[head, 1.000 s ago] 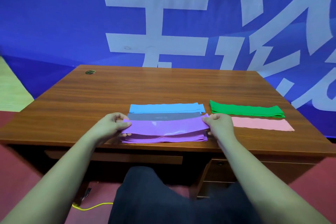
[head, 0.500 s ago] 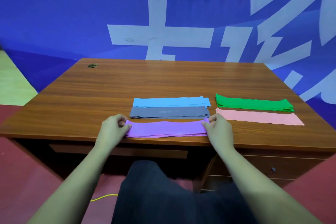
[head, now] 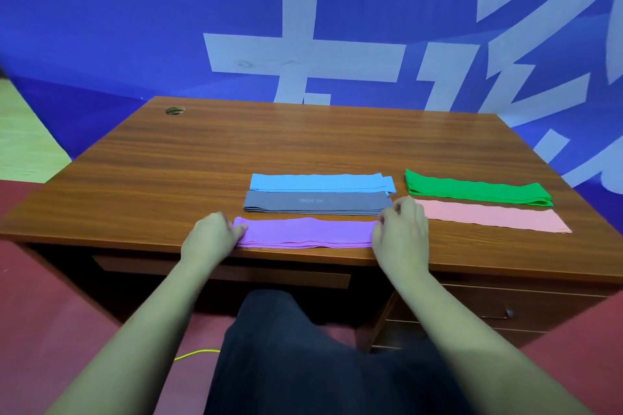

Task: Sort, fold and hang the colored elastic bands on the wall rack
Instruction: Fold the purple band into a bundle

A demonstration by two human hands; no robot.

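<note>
Purple band (head: 305, 232) flat, long axis left-right, left hand (head: 210, 239) and right hand (head: 401, 232) pinching opposite ends.

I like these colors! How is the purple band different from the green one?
The purple band lies at the desk's near edge; the green band lies farther back on the right. Both hands, left hand and right hand, are at the purple band's ends; nothing touches the green band. The pink band sits beside the green one. Both are folded flat strips.
</note>
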